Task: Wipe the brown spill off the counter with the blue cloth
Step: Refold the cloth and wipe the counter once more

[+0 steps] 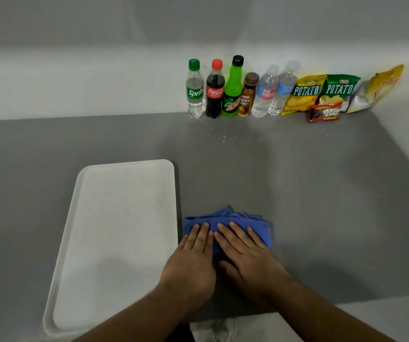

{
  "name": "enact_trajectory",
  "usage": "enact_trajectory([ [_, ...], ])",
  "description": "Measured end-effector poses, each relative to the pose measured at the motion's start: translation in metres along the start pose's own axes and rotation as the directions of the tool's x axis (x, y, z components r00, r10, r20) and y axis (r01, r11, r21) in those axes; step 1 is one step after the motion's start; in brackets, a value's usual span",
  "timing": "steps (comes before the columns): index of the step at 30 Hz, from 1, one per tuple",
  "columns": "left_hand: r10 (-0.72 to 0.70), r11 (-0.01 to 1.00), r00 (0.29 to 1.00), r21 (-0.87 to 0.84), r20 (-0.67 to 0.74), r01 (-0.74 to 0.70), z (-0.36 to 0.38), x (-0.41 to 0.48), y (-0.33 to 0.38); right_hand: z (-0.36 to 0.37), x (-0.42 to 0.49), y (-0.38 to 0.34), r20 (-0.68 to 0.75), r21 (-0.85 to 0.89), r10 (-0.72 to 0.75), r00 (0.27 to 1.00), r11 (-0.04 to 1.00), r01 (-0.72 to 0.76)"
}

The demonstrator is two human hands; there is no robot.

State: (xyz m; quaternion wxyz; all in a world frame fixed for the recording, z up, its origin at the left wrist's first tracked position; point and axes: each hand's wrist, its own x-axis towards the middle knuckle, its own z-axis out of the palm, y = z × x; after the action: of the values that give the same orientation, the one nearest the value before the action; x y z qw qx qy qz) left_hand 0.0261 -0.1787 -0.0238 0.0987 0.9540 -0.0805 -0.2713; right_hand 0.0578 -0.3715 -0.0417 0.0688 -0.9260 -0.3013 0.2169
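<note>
A crumpled blue cloth [225, 219] lies on the grey counter [322, 193] near its front edge, just right of a white tray. My left hand [191, 262] and my right hand [247, 257] rest flat on the cloth side by side, fingers stretched forward and pressing it down. The near part of the cloth is hidden under both palms. No brown spill shows on the counter; whatever lies under the cloth and hands is hidden. A few small pale droplets or specks [224, 137] sit farther back.
A white empty tray [94, 243] lies left of the cloth. Along the back wall stand several drink bottles [233, 87] and snack bags [322, 95], with a small red snack pack [324, 113] in front. Bare counter stretches right of the cloth.
</note>
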Motion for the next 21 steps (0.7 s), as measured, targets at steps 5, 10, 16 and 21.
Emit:
enact_trajectory([
  [5, 0.025, 1.000, 0.999, 0.018, -0.031, -0.024, -0.048, 0.065, -0.027, -0.032, 0.072, 0.024, -0.027, 0.015, 0.050, 0.998, 0.999, -0.049],
  [10, 0.098, 0.993, 0.991, 0.069, -0.092, -0.091, -0.093, 0.129, -0.057, -0.057, 0.138, 0.046, -0.057, 0.017, 0.107, 0.993, 0.994, -0.106],
  [16, 0.222, 0.972, 0.959, 0.120, -0.175, -0.203, -0.138, 0.197, -0.094, -0.083, 0.200, 0.049, -0.082, 0.117, 0.280, 0.957, 0.956, -0.269],
  [21, 0.149, 0.980, 0.910, -0.065, -0.388, -0.188, -0.154, 0.212, -0.130, -0.108, 0.226, 0.031, -0.072, 0.207, 0.397, 0.915, 0.903, -0.376],
])
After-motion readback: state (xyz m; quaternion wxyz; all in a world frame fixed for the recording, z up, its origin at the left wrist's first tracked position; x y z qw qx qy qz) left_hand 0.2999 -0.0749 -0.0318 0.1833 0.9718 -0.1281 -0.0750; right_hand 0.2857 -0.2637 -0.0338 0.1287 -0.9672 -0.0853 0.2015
